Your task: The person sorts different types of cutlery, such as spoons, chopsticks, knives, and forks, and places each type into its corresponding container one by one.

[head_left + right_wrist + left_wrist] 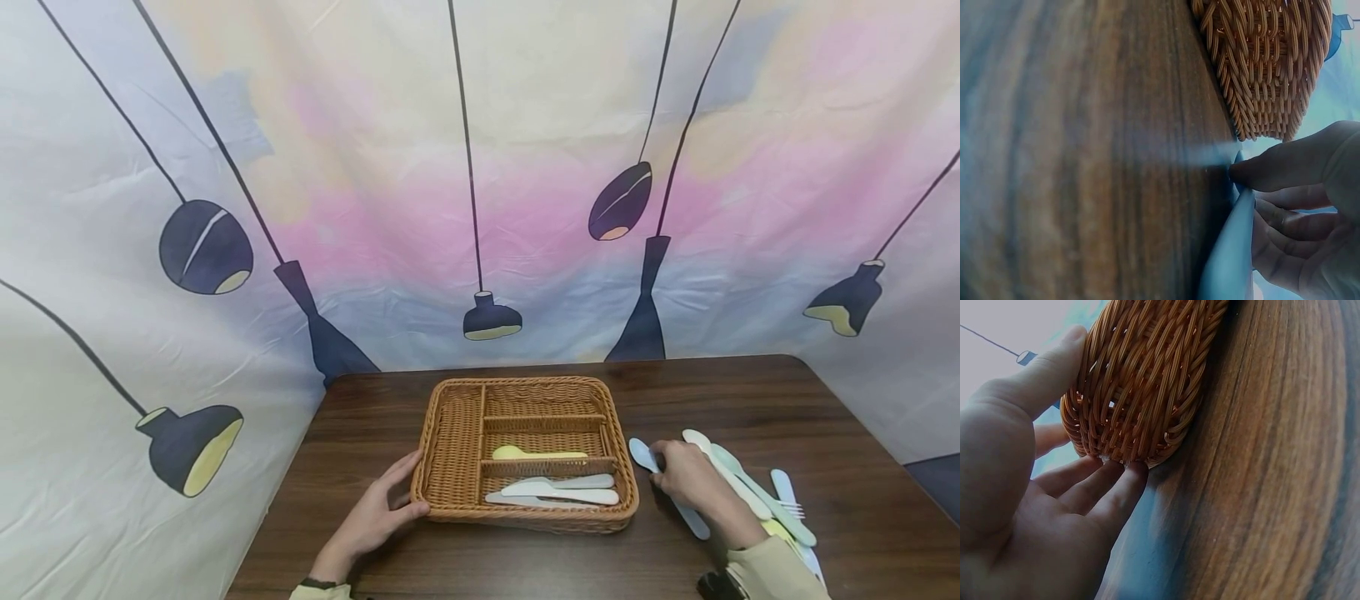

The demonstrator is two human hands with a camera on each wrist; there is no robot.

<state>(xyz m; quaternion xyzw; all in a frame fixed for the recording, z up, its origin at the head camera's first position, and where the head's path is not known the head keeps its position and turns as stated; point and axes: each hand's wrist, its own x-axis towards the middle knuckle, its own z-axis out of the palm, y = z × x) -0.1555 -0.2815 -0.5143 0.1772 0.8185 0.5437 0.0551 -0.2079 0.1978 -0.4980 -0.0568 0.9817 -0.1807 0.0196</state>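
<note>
A brown wicker cutlery basket with compartments sits on the dark wooden table. My left hand rests against its front left corner, fingers along the left side and thumb at the front. In the left wrist view, fairly straight fingers touch the weave. To the right of the basket, my right hand pinches a light blue spoon around the middle of its length. The right wrist view shows thumb and fingertips on the blue handle, close over the table.
One compartment holds a yellow utensil; the front one holds several pale utensils. Right of my right hand lie a white spoon, a mint green spoon, a light blue fork and something yellow. A printed cloth hangs behind the table.
</note>
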